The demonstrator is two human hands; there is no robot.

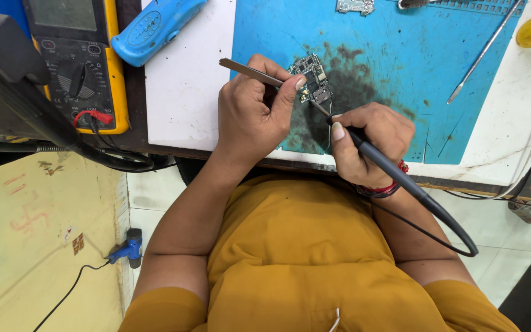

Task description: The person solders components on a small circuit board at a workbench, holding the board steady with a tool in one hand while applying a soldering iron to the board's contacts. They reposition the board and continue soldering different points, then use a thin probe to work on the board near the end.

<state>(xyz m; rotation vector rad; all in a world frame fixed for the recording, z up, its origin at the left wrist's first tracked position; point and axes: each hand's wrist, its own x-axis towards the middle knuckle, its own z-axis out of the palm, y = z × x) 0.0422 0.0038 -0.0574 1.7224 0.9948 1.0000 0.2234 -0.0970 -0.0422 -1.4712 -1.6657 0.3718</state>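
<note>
Yellow multimeter (78, 64); blue handheld case (155, 27); loose metal probe (483, 52)

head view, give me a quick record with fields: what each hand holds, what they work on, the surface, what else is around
left hand: grips metal tweezers, tips at the board
right hand: holds black soldering iron, tip at the board
work piece: small circuit board
surface: blue mat with a dark stain, on a white table
nearby: yellow multimeter, blue tool, metal probe
</note>
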